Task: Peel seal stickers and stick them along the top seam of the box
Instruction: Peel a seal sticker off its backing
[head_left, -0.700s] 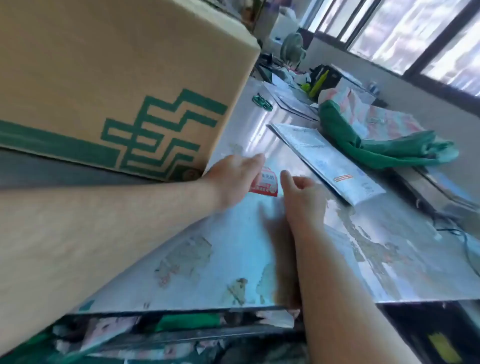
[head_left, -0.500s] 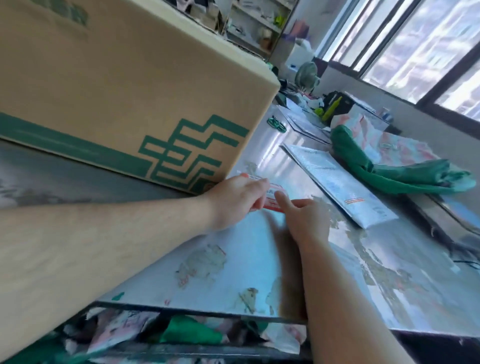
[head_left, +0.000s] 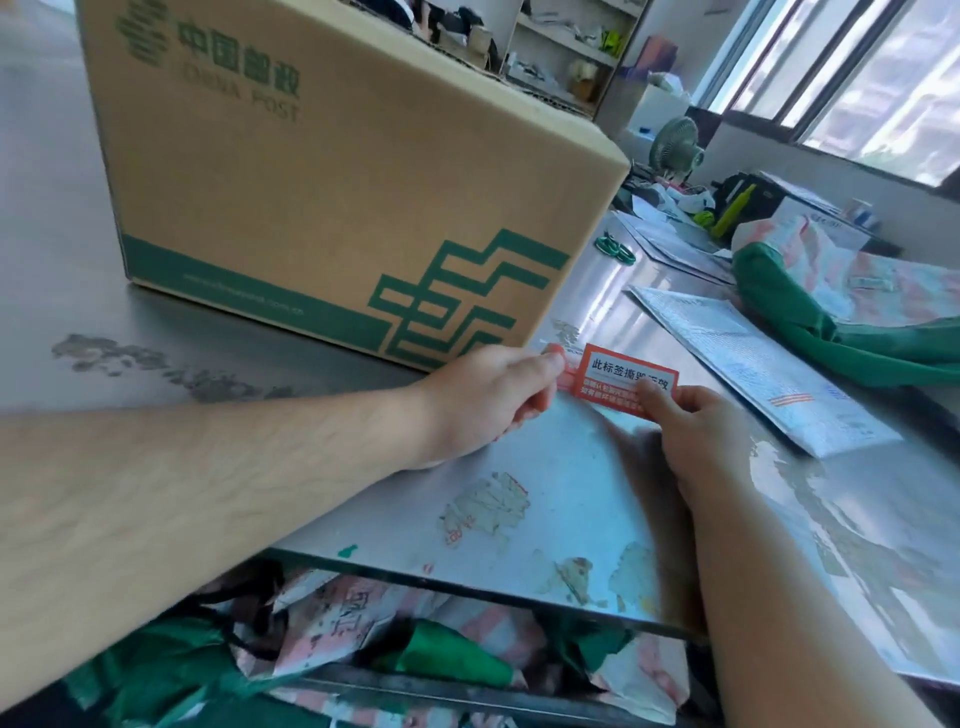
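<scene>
A large brown cardboard box (head_left: 332, 197) with green postal print stands on the metal table (head_left: 571, 493), left of centre. Just in front of its lower right corner, both hands hold a small orange seal sticker (head_left: 623, 376) with white Chinese text, lifted off the table. My left hand (head_left: 488, 400) pinches the sticker's left end between thumb and fingers. My right hand (head_left: 691, 431) grips its lower right edge, the thumb covering part of the text. The box's top seam is out of view.
A grey plastic mailer (head_left: 753, 364) lies to the right, beside green cloth bags (head_left: 831, 332). Green-handled scissors (head_left: 615, 249), papers and a small fan (head_left: 675, 143) sit farther back. Crumpled bags fill the space below the table's front edge (head_left: 467, 587). Windows run along the right.
The sticker lay on the table under my fingers; both hands have now picked it up and hold it raised. My view has tilted up, showing more of the box.
</scene>
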